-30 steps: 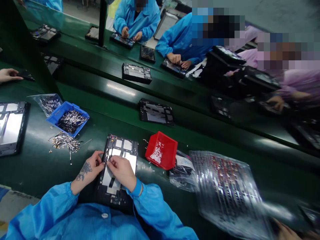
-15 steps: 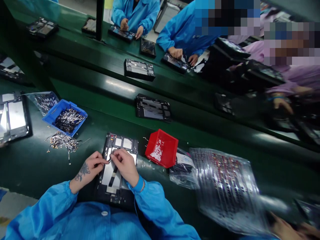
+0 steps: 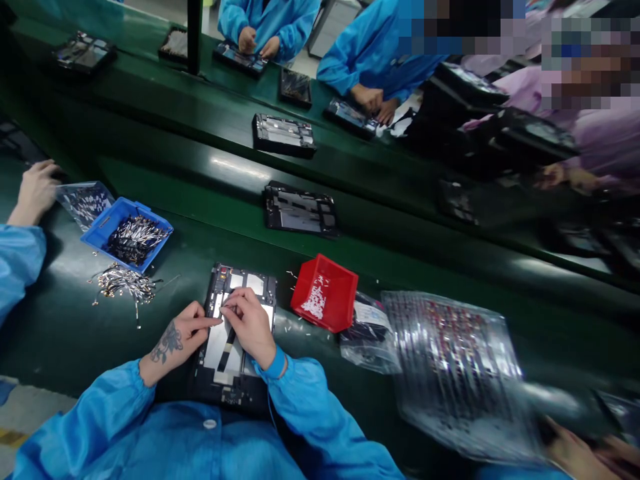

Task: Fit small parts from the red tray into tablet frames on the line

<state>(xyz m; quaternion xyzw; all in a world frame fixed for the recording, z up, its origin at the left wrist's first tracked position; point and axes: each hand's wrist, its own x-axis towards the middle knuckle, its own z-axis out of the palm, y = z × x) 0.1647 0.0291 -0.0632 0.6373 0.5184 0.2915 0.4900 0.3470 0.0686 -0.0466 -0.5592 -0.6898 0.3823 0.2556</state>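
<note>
An opened tablet lies on the bench in front of me, its silvery inner parts and a dark flat cable showing. My left hand rests at its left edge, the index finger stretched out and touching the inside, the other fingers loosely bent. Over the tablet's middle, my right hand pinches with thumb and fingertips close to that index finger. Whatever is in this pinch is too small and covered to name. Left of the tablet lies a pile of short thin cables.
Behind the pile stands a blue bin of cables beside a plastic bag. To the right are a red bin with small white pieces and clear stacked trays. Another tablet lies further back. A co-worker's hand is at left.
My left index finger has straightened from a pinch onto the tablet. At left, a co-worker's arm has come in and the large tablet there is gone from its place.
</note>
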